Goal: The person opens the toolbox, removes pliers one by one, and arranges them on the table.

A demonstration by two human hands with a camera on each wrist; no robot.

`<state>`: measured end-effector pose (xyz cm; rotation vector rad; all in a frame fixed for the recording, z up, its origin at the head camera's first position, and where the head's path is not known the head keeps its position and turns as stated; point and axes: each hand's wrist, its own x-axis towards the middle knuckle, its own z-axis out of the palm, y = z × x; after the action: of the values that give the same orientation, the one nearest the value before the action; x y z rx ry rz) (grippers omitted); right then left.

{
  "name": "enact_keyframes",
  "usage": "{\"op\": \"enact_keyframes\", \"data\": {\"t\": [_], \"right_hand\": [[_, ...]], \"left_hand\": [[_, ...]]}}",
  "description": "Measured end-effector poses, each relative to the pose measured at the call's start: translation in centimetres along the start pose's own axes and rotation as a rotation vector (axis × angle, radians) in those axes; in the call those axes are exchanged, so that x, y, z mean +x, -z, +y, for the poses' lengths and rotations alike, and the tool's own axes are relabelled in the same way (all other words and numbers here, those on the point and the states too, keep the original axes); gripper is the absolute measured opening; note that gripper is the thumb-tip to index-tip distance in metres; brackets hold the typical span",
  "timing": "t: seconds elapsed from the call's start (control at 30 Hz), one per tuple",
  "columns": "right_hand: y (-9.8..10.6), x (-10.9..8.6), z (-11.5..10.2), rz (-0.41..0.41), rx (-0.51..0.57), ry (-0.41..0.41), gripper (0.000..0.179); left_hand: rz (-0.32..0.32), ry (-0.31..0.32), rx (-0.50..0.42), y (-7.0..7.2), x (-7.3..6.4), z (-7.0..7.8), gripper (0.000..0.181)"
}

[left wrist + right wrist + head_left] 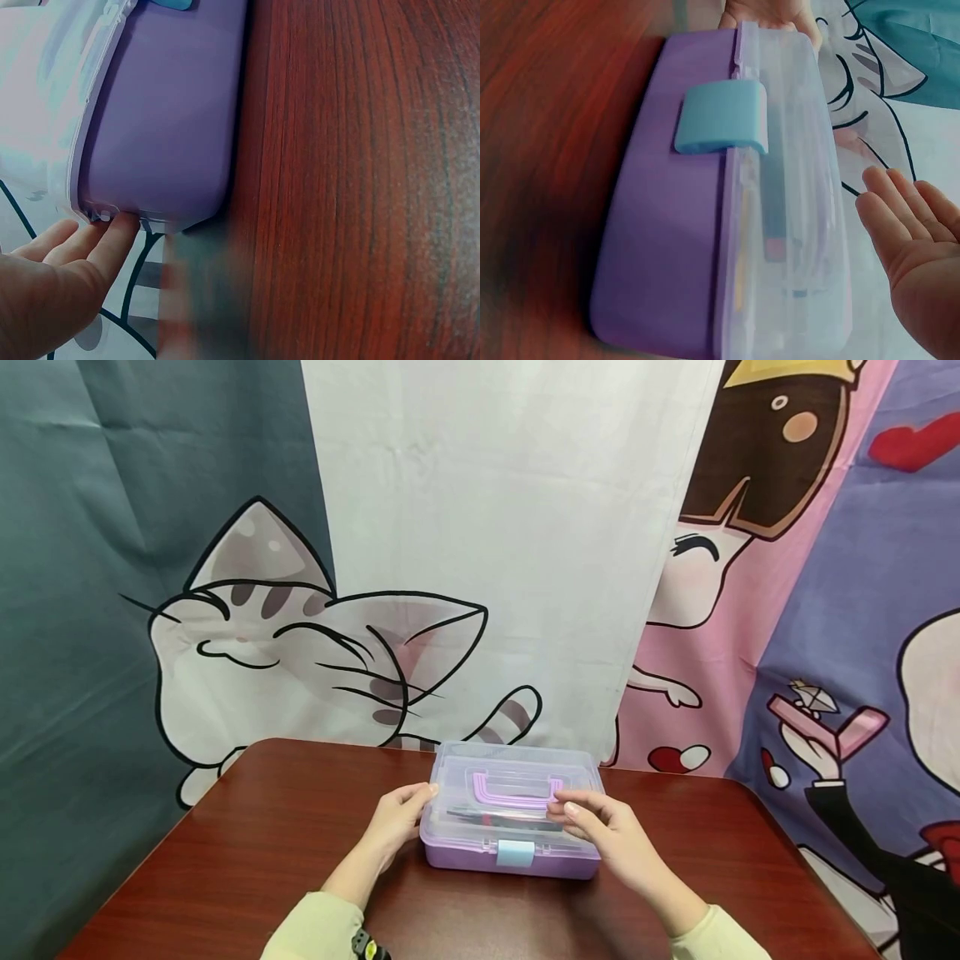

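A purple storage box (517, 862) with a clear lid (517, 758) stands on the table. Its light blue latch (516, 853) is fastened on the front, and a purple carry handle (510, 800) lies flat on top. Through the lid some slim items show dimly. My left hand (401, 822) rests against the box's left end; in the left wrist view, its extended fingertips (127, 219) touch the side near the lid's rim. Over the lid's right part, close by the handle, hovers my right hand (600, 831), fingers loosely extended and holding nothing.
The box sits toward the back of the dark red wooden table (300, 827). Behind the table's far edge hangs a cloth (487, 527) printed with a cartoon cat and figures. A dark band (367, 946) is on the left wrist.
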<state>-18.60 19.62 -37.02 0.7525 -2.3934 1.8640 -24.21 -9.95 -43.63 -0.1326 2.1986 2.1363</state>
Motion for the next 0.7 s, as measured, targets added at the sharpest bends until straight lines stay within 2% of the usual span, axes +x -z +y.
{"op": "enact_keyframes", "data": {"t": [0.23,0.47,0.7], "right_hand": [[-0.6,-0.3,0.5,-0.047,0.041,-0.114,0.041],[-1.2,-0.7,1.2,-0.065,0.077,-0.166,0.042],[-1.6,-1.0,1.7,-0.078,0.067,-0.221,0.043]], "left_hand": [[0.004,-0.005,0.002,-0.1,-0.2,0.0,0.061],[0.001,-0.006,-0.012,0.0,-0.2,-0.2,0.058],[0.003,-0.011,-0.006,-0.1,-0.2,-0.2,0.060]]}}
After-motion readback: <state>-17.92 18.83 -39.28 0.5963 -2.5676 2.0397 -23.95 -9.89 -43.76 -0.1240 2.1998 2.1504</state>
